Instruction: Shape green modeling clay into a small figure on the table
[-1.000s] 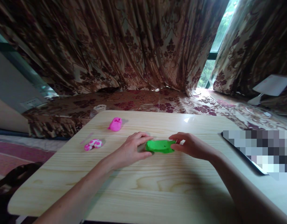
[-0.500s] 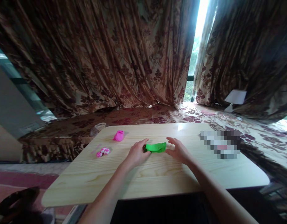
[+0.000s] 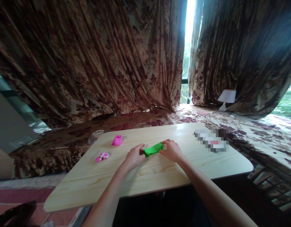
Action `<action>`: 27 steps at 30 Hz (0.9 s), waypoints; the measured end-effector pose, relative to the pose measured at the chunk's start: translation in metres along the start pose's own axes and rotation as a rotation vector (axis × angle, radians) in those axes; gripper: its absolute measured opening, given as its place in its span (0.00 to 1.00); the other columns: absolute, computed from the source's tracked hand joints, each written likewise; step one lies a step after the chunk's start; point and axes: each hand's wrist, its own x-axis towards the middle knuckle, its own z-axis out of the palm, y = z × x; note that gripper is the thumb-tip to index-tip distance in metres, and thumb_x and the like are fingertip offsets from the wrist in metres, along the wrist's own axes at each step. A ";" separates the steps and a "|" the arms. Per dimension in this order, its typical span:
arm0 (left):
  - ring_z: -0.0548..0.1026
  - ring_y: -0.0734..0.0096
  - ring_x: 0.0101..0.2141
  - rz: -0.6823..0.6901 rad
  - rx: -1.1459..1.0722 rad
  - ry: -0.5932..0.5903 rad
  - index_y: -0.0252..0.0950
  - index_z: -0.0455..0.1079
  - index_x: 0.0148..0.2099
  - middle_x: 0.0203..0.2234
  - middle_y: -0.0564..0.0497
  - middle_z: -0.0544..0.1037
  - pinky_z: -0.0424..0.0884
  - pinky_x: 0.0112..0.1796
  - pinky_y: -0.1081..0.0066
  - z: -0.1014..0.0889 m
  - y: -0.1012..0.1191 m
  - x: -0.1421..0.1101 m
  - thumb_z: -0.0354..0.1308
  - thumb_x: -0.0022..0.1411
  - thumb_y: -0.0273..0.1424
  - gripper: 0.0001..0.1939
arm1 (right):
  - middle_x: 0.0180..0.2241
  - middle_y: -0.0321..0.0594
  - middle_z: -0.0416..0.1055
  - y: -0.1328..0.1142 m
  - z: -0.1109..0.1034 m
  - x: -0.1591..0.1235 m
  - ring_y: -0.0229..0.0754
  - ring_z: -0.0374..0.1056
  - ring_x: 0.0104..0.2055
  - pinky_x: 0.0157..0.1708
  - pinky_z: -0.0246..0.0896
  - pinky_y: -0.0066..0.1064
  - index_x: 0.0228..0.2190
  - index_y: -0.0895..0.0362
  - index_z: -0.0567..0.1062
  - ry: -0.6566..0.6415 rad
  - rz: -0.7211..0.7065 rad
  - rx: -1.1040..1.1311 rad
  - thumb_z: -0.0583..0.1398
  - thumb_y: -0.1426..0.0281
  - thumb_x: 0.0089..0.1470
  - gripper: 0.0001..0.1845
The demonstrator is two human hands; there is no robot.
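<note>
A soft, bright green strip, which looks like modelling clay, stretches between my hands over the middle of the table. My left hand has its thumb and fingers closed about the strip's left end. At the other end, my right hand grips with thumb and fingers, and a small pale bit shows beside them. The strip tilts upward to the right, its surface creased. Whether it touches the tabletop I cannot tell. Left of my hands lie a pink soft lump and a small pink-and-white spotted cluster.
The pale wooden table has rounded corners. A blurred-out flat object lies at its right side. Behind are a clear plastic container, a white lamp, and patterned curtains above a cloth-covered ledge.
My view has swung right and drawn back. The right hand, spread beside the strip half a second ago, is now closed on its right end. The strip has gone from nearly level to tilted.
</note>
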 end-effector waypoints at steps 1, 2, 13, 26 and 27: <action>0.73 0.66 0.36 -0.013 -0.003 0.004 0.35 0.67 0.50 0.34 0.48 0.77 0.65 0.36 0.71 0.002 -0.001 0.003 0.56 0.46 0.24 0.25 | 0.43 0.45 0.69 0.000 0.001 0.001 0.49 0.61 0.47 0.45 0.51 0.36 0.41 0.54 0.73 0.008 0.011 -0.008 0.61 0.62 0.44 0.20; 0.73 0.67 0.35 -0.027 -0.007 0.008 0.35 0.68 0.49 0.33 0.48 0.77 0.65 0.36 0.72 0.004 -0.002 0.007 0.55 0.46 0.23 0.24 | 0.43 0.45 0.69 -0.001 0.003 0.001 0.49 0.61 0.47 0.45 0.51 0.36 0.41 0.55 0.73 0.016 0.023 -0.013 0.60 0.61 0.44 0.20; 0.70 0.71 0.26 -0.083 -0.159 0.038 0.35 0.71 0.45 0.22 0.54 0.74 0.62 0.29 0.75 0.013 -0.006 0.020 0.55 0.42 0.19 0.24 | 0.37 0.42 0.72 0.000 0.009 0.011 0.45 0.65 0.42 0.42 0.55 0.34 0.33 0.56 0.75 0.022 0.073 0.110 0.61 0.66 0.41 0.13; 0.74 0.74 0.24 -0.219 -0.709 0.028 0.30 0.64 0.45 0.26 0.49 0.74 0.70 0.28 0.73 0.061 0.056 0.061 0.53 0.49 0.23 0.18 | 0.31 0.39 0.75 0.057 -0.052 0.057 0.36 0.70 0.30 0.27 0.64 0.25 0.35 0.59 0.74 -0.061 0.168 0.556 0.58 0.70 0.45 0.13; 0.74 0.74 0.23 -0.220 -0.722 0.025 0.30 0.64 0.45 0.26 0.49 0.74 0.70 0.27 0.73 0.072 0.069 0.071 0.53 0.49 0.23 0.18 | 0.32 0.39 0.75 0.072 -0.065 0.066 0.36 0.70 0.31 0.27 0.64 0.25 0.35 0.59 0.74 -0.055 0.175 0.562 0.58 0.70 0.45 0.13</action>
